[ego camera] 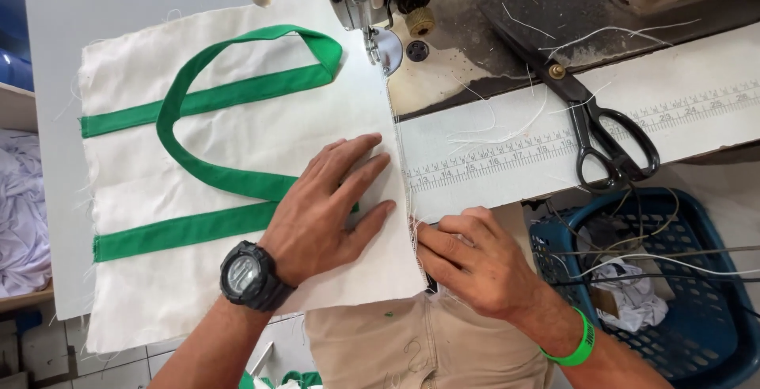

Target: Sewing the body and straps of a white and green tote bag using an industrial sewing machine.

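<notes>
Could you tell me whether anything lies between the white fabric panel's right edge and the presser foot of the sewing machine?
Nothing visible does. The white fabric panel already runs up beside the presser foot. The left hand lies flat on it, the right hand pinches its edge, and the scissors rest well aside.

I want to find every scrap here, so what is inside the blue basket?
Inside the blue basket lie white cloth scraps and loose threads, crossed by dark cables. Its bottom is mostly hidden.

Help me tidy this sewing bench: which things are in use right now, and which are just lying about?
In use:
white canvas panel with green straps
left hand, flat on it
right hand, at its edge
sewing machine presser foot

Lying about:
black-handled scissors
blue plastic basket
</notes>
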